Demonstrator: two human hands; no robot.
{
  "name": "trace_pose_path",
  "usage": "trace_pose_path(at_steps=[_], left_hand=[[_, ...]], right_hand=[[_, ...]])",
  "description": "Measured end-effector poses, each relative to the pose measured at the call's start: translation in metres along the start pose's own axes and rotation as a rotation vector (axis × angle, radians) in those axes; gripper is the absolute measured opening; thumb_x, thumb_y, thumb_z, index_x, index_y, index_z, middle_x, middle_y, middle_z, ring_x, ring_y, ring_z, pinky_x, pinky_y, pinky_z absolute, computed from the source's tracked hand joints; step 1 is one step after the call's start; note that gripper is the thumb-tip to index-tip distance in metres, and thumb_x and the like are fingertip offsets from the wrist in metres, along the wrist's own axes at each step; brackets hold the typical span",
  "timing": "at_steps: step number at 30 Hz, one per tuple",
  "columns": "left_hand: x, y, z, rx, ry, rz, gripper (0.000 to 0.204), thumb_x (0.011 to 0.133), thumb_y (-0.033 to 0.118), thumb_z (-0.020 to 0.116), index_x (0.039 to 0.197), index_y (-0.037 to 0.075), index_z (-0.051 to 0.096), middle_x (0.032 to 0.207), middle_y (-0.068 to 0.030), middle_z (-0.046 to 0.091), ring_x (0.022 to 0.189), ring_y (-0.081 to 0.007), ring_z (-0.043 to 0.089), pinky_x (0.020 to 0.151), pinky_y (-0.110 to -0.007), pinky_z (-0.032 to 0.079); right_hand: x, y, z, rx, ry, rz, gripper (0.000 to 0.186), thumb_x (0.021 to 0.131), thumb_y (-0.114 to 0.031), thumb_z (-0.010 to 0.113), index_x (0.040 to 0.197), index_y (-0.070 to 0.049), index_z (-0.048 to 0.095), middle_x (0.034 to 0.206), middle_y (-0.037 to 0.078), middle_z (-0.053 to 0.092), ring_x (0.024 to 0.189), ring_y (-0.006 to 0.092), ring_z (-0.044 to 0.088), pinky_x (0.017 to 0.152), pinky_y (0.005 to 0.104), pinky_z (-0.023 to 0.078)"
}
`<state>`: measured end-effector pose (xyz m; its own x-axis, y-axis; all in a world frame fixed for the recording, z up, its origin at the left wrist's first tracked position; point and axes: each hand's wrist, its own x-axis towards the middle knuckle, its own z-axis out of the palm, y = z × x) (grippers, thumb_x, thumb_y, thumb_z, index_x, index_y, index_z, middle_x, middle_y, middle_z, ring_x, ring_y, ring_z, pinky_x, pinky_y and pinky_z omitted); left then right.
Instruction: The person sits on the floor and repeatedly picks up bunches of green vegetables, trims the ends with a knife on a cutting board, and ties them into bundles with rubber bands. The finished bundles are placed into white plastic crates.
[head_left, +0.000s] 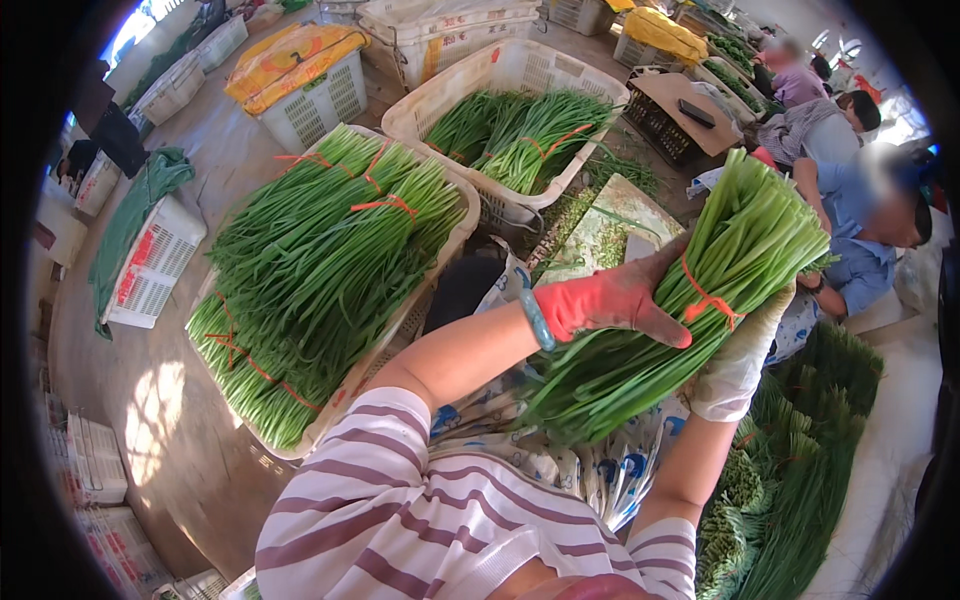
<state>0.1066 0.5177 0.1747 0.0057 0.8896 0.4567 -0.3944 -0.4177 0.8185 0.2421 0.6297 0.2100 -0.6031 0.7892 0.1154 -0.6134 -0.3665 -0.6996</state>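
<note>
A thick bundle of garlic chives (750, 215), tied with an orange-red band, is held up in front of me at a tilt. Its pale cut ends point to the upper right, and the green leaves hang to the lower left. My left hand (605, 302), in a red glove with dark fingers, is closed on the bundle's near left side, thumb across the stems by the band. From the right, my right hand (738, 362), in a whitish glove, supports the bundle; its fingers are mostly hidden behind the stems.
To my left, a crate (470, 205) is piled with tied chive bundles (320, 240). Another crate (540, 65) beyond it holds more. Ahead lies a scrap-strewn board (615, 225). Loose chives (800, 450) are heaped at my right. A co-worker in blue (860, 245) sits at the right.
</note>
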Motion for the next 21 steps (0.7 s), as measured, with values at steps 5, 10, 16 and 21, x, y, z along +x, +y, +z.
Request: trace_pose_path(at_steps=[5, 10, 16, 21], left_hand=[[0.011, -0.043, -0.049, 0.028, -0.008, -0.184, 0.108, 0.072, 0.037, 0.091, 0.154, 0.001, 0.030, 0.152, -0.0107, 0.045, 0.137, -0.0215, 0.041, 0.116, -0.037, 0.031], [0.007, -0.071, -0.095, -0.211, 0.163, -0.376, 0.086, 0.073, 0.034, 0.089, 0.140, -0.001, 0.050, 0.131, -0.0083, 0.062, 0.119, -0.0168, 0.056, 0.104, -0.034, 0.044], [-0.028, -0.123, -0.165, -0.390, 0.438, -0.656, 0.089, 0.071, 0.037, 0.090, 0.141, 0.000, 0.049, 0.131, -0.0090, 0.062, 0.118, -0.0185, 0.058, 0.104, -0.035, 0.045], [-0.044, -0.140, -0.172, -0.543, 0.607, -0.850, 0.092, 0.069, 0.039, 0.090, 0.141, 0.000, 0.049, 0.131, -0.0097, 0.062, 0.118, -0.0199, 0.059, 0.103, -0.036, 0.046]], right_hand=[[0.018, 0.019, -0.026, -0.448, 0.057, 0.007, 0.069, 0.100, -0.054, 0.051, 0.145, -0.002, 0.045, 0.140, 0.012, 0.057, 0.120, 0.0233, 0.059, 0.105, 0.0386, 0.046], [0.017, 0.047, -0.108, -0.711, -0.045, 0.223, 0.070, 0.104, -0.058, 0.041, 0.148, -0.003, 0.044, 0.140, 0.008, 0.056, 0.124, 0.0211, 0.055, 0.107, 0.0385, 0.041], [0.011, 0.070, -0.185, -0.575, -0.354, 0.909, 0.053, 0.098, -0.020, 0.066, 0.143, 0.000, 0.049, 0.131, 0.009, 0.062, 0.119, 0.0149, 0.057, 0.102, 0.0316, 0.045], [0.048, 0.084, -0.196, -0.351, -0.351, 1.160, 0.042, 0.094, 0.000, 0.063, 0.136, -0.002, 0.056, 0.127, 0.006, 0.065, 0.114, 0.0125, 0.059, 0.100, 0.0316, 0.047]])
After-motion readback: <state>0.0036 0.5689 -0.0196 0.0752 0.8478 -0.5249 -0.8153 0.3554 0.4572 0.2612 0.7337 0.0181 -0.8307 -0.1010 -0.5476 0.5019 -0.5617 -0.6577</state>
